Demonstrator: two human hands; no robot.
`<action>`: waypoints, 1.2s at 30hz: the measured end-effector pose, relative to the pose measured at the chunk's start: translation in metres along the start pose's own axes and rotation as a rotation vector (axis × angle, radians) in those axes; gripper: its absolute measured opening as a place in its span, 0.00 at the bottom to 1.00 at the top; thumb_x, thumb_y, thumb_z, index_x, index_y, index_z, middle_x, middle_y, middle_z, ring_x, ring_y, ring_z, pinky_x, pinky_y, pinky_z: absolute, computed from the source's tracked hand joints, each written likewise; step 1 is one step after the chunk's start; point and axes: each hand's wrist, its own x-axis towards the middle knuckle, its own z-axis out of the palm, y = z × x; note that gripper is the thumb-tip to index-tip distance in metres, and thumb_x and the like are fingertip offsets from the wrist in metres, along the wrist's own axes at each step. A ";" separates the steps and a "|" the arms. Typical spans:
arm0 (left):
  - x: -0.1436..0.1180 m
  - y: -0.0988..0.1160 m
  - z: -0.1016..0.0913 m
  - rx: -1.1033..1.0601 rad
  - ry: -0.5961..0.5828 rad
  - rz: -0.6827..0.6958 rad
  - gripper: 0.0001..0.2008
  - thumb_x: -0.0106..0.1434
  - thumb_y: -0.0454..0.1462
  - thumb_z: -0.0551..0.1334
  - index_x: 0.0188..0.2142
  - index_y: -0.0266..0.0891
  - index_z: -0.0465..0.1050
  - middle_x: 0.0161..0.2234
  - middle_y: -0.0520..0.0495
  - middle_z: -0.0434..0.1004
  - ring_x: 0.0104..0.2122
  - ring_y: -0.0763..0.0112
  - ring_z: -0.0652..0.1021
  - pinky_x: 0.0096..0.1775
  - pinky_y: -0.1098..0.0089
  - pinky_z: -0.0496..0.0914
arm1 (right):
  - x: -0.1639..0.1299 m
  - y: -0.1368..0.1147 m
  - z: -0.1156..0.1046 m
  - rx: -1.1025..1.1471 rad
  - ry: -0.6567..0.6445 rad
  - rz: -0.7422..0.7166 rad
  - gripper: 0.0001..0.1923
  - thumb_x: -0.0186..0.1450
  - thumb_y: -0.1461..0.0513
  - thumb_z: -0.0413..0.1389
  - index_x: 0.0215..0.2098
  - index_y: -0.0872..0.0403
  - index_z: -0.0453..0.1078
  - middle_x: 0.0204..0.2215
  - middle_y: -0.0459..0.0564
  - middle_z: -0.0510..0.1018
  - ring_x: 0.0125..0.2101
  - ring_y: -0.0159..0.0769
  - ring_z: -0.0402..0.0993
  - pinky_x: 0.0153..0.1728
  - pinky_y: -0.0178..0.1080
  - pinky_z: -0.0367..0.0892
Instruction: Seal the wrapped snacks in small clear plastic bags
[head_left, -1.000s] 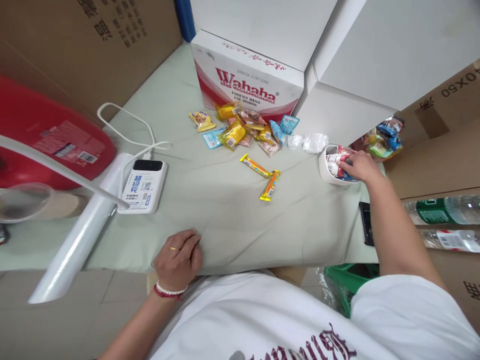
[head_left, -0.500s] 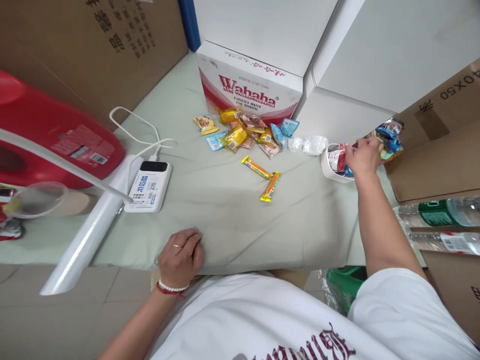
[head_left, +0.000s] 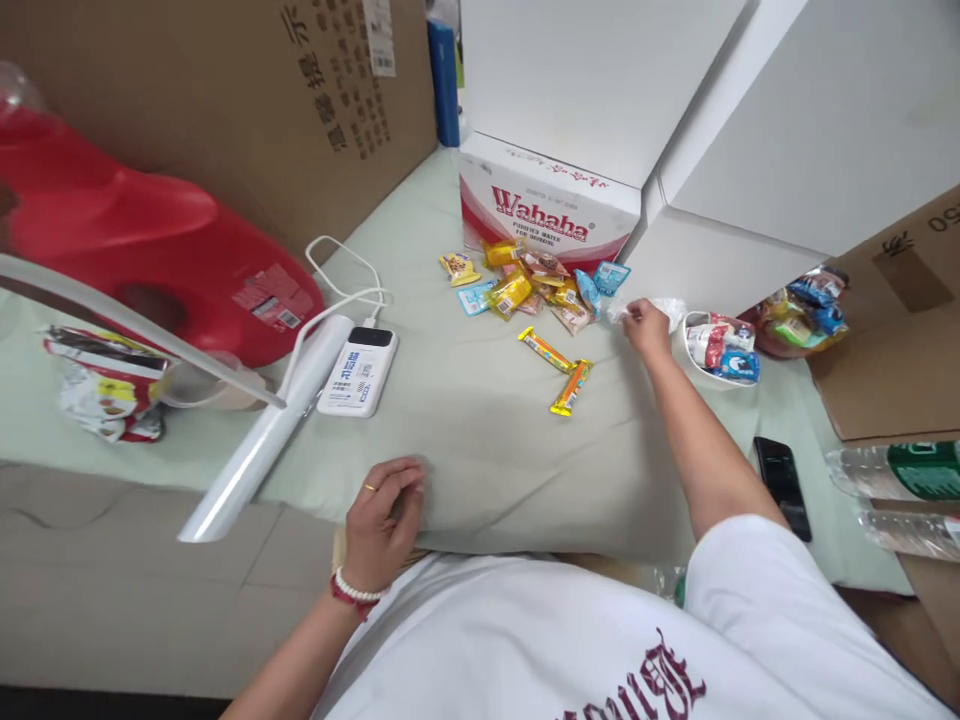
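My right hand (head_left: 646, 326) reaches far across the pale green cloth and pinches a clear plastic wrapper (head_left: 666, 308) beside a white bowl (head_left: 694, 362) holding several snack packets. A heap of small yellow, blue and brown snack packets (head_left: 536, 280) lies just left of that hand, in front of a red-and-white Wahaha carton (head_left: 547, 205). Two long orange-yellow bars (head_left: 559, 365) lie apart from the heap, nearer me. My left hand (head_left: 386, 520) rests palm down on the near edge of the cloth, fingers loosely curled, holding nothing.
A white power bank (head_left: 358, 370) with a cable lies left of centre beside a white lamp arm (head_left: 262, 445). A big red jug (head_left: 150, 260) and a crumpled packet (head_left: 105, 380) are far left. A black phone (head_left: 782, 475), water bottles (head_left: 896, 470) and cardboard boxes are at the right.
My right hand left the white bowl and the packets behind it and moved left to the clear wrapper. The view swung left. My left hand stayed put.
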 end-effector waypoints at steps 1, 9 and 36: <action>0.002 0.007 -0.001 -0.082 -0.012 -0.082 0.06 0.69 0.34 0.61 0.42 0.40 0.78 0.42 0.44 0.80 0.42 0.66 0.80 0.45 0.65 0.76 | -0.018 -0.004 -0.002 0.116 -0.001 0.027 0.11 0.65 0.56 0.55 0.42 0.53 0.72 0.32 0.50 0.78 0.31 0.38 0.75 0.34 0.39 0.72; 0.071 0.063 0.068 -1.006 -0.353 -0.829 0.29 0.59 0.61 0.68 0.45 0.40 0.77 0.44 0.42 0.79 0.37 0.67 0.79 0.29 0.72 0.73 | -0.215 -0.068 0.017 1.103 -0.596 0.428 0.25 0.50 0.50 0.73 0.39 0.52 0.74 0.20 0.38 0.70 0.14 0.22 0.53 0.13 0.28 0.47; 0.085 0.017 0.024 -0.951 -0.061 -0.847 0.26 0.53 0.55 0.74 0.35 0.43 0.64 0.27 0.57 0.74 0.23 0.78 0.74 0.22 0.79 0.66 | -0.220 -0.014 -0.023 1.096 -0.173 0.451 0.16 0.57 0.55 0.69 0.38 0.51 0.72 0.32 0.45 0.78 0.16 0.19 0.48 0.11 0.25 0.45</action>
